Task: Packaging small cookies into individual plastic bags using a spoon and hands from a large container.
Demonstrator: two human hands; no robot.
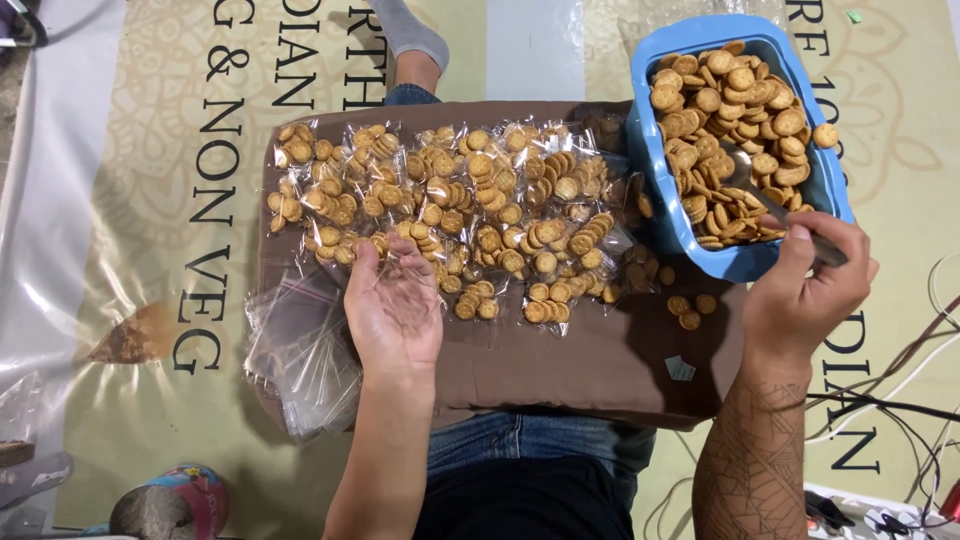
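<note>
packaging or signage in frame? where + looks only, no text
Filled clear bags: small pouches of round tan biscuits, spread on brown board, left hand at their near edge.
Empty clear bags: loose pile, board's left edge.
Printed banner: floor sheet, cream with dark lettering.
Small label: pale scrap on board, near right hand.

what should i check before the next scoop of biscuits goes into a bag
1. Right hand grips the metal scoop: ok.
2. Scoop blade sits among biscuits in the blue tub: ok.
3. Left hand holds an open bag: not ok, palm up and no bag clearly in it.
4. Empty clear bags lie beside the left hand: ok.
5. Filled packets leave free room on the brown board: ok, near edge bare.
6. Loose biscuits lie outside the tub: not ok.
</note>
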